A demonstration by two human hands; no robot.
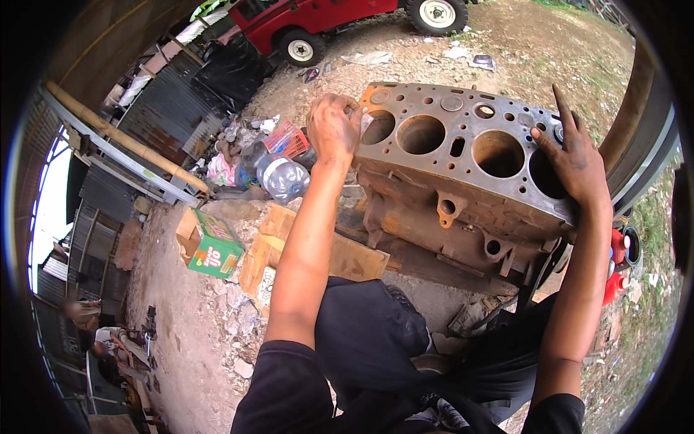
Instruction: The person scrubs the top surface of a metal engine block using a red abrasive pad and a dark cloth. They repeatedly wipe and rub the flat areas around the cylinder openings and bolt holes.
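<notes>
Showing a green carton (219, 247) on the ground at far left, then a clear plastic bottle (283, 179) near a red basket (286, 139). Crossing brown cardboard (356, 257) with the left forearm, hiding part of it. Showing a red vehicle (318, 22) beyond. Holding the left hand (335, 129) curled at the far left corner of the engine block (463, 177), ahead of the knees; being unable to tell whether pinching the pale scrap (366, 122) at the fingertips. Holding the right hand (578, 163) spread at the block's right end, partly covering the rightmost bore (543, 173). Showing red containers (617, 286) past that end, beside the right forearm.
</notes>
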